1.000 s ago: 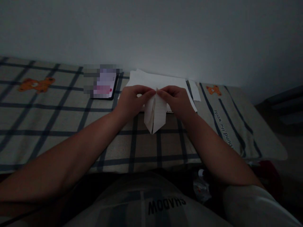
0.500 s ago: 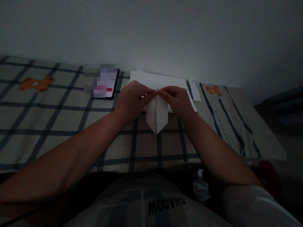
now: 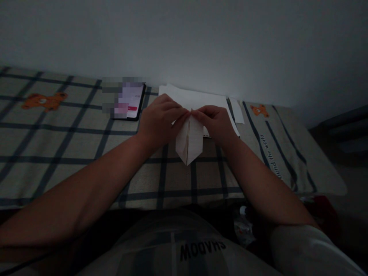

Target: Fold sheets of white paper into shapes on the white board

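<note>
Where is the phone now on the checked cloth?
In the head view the phone lies screen up at the far edge of the checked cloth, close to the wall, left of the left hand and the white paper sheets.

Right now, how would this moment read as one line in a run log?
left hand: pinches folded paper top | right hand: pinches same top | phone: left on checked cloth | loose sheets: behind

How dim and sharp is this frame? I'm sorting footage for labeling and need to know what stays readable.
Head view: dim overall, lap nearly black; the folded paper pinched by the left hand and right hand is the brightest thing, edges fairly sharp; the phone screen is pixelated; the checked cloth bows toward the edges, lens distortion; no glare.
</note>
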The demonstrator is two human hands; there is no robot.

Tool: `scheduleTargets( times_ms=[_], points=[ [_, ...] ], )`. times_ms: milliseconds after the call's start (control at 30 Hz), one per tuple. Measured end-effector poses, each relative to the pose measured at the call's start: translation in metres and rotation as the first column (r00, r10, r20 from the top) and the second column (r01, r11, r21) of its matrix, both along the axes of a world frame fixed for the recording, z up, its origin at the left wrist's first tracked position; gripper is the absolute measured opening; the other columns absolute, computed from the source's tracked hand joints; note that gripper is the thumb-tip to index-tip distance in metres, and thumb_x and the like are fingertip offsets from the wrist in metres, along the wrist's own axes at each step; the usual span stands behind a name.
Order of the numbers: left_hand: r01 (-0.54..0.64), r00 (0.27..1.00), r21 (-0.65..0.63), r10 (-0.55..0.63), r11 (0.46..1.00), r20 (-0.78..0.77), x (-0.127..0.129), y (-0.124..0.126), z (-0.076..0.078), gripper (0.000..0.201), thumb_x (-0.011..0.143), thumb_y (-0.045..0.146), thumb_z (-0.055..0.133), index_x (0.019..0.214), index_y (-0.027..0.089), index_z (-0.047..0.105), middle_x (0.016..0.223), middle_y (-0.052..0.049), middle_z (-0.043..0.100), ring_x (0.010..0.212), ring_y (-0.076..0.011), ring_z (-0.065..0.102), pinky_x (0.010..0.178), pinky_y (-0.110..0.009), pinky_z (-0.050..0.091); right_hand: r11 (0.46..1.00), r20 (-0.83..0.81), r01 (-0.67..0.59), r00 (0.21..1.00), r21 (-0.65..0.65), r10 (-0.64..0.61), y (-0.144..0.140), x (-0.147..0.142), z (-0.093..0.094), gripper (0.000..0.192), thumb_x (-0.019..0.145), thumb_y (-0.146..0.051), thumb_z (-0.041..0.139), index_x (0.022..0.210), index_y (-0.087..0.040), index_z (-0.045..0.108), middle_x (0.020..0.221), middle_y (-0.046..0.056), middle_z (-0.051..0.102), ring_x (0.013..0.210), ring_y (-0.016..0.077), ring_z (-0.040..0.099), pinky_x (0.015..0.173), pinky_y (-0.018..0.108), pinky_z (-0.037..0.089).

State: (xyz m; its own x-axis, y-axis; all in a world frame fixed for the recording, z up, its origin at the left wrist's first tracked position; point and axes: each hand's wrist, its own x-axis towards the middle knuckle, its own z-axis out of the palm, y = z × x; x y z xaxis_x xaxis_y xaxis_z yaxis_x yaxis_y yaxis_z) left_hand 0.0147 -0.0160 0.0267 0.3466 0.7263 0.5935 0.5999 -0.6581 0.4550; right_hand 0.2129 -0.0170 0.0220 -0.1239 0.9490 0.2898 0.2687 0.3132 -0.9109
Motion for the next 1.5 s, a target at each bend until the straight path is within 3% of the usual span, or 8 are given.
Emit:
scheduleTargets(
  times_ms=[200,333,500,700,867,1167,1367,1500],
  points=[
    [0.016,1.0,-0.015,-0.016,1.0,0.02,0.0,-0.001,0.001,0.016,0.089,0.034,0.064,0.086,0.026,0.077,0.092,-0.007,0.076,0.099,-0.0269,0.065,0.099,-0.046,0.048,1.0,0.033,-0.022,0.999,0.0,0.022,0.001,-0.001,0.0,0.035,0.081,-0.051,0.075,0.067,-0.019,0.069,0.061,-0.002,0.056,0.062,0.0113,0.047,0.056,0.027,0.036],
    [0.004,0.986,-0.153,0.021,0.988,0.162,0.001,0.001,0.0,0.015,0.087,0.035,0.066,0.084,0.025,0.077,0.086,-0.005,0.074,0.086,-0.0218,0.064,0.083,-0.036,0.052,0.999,0.054,-0.039,0.998,-0.001,0.039,0.004,-0.001,-0.003,0.032,0.082,-0.049,0.074,0.069,-0.02,0.067,0.063,-0.003,0.057,0.062,0.0108,0.046,0.056,0.027,0.034],
    [0.074,0.939,-0.389,0.067,0.918,0.338,0.005,0.006,-0.006,0.022,0.087,0.039,0.067,0.089,0.022,0.08,0.089,-0.003,0.078,0.084,-0.0187,0.068,0.076,-0.03,0.053,0.999,0.058,-0.035,0.998,-0.004,0.035,0.005,0.0,-0.005,0.032,0.083,-0.048,0.072,0.073,-0.019,0.068,0.065,-0.002,0.059,0.063,0.0108,0.047,0.057,0.027,0.034],
    [0.184,0.864,-0.511,0.11,0.84,0.492,0.009,0.012,-0.016,0.029,0.082,0.044,0.073,0.095,0.02,0.081,0.088,-0.005,0.078,0.077,-0.0174,0.067,0.069,-0.028,0.052,0.999,0.053,-0.034,0.998,0.004,0.034,0.008,0.002,-0.008,0.036,0.082,-0.053,0.073,0.074,-0.019,0.069,0.065,-0.002,0.06,0.063,0.0106,0.047,0.056,0.026,0.034],
    [0.226,0.813,-0.552,0.157,0.802,0.561,0.011,0.01,-0.014,0.023,0.079,0.039,0.074,0.088,0.018,0.079,0.076,-0.001,0.072,0.064,-0.0121,0.057,0.058,-0.024,0.046,0.998,0.04,-0.062,0.997,-0.002,0.062,0.009,0.001,-0.01,0.036,0.083,-0.054,0.073,0.075,-0.019,0.069,0.066,-0.002,0.06,0.064,0.0106,0.047,0.057,0.026,0.035],
    [0.304,0.709,-0.597,0.242,0.743,0.662,0.017,0.007,-0.01,0.009,0.079,0.025,0.069,0.075,0.018,0.072,0.068,0.002,0.062,0.06,-0.0093,0.052,0.055,-0.022,0.041,0.995,0.016,-0.103,0.995,0.003,0.103,0.005,-0.005,-0.009,0.029,0.082,-0.047,0.074,0.073,-0.02,0.067,0.067,-0.003,0.061,0.064,0.0103,0.048,0.058,0.026,0.036],
    [0.359,0.744,-0.588,0.158,0.725,0.649,0.013,0.009,-0.014,0.025,0.083,0.037,0.073,0.1,0.019,0.078,0.091,-0.004,0.075,0.075,-0.0139,0.064,0.064,-0.024,0.051,0.999,-0.055,0.012,0.998,0.053,-0.009,0.011,0.0,-0.012,0.026,0.083,-0.046,0.073,0.076,-0.021,0.067,0.069,-0.002,0.062,0.065,0.0111,0.051,0.058,0.027,0.037],
    [0.316,0.8,-0.602,0.135,0.734,0.585,0.012,0.011,-0.018,0.026,0.085,0.041,0.072,0.096,0.019,0.079,0.087,-0.004,0.075,0.073,-0.0149,0.066,0.065,-0.027,0.053,0.992,-0.077,0.082,0.994,0.098,-0.074,0.013,0.002,-0.011,0.028,0.082,-0.048,0.073,0.076,-0.021,0.067,0.069,-0.002,0.061,0.066,0.0116,0.051,0.059,0.028,0.038]
  ],
)
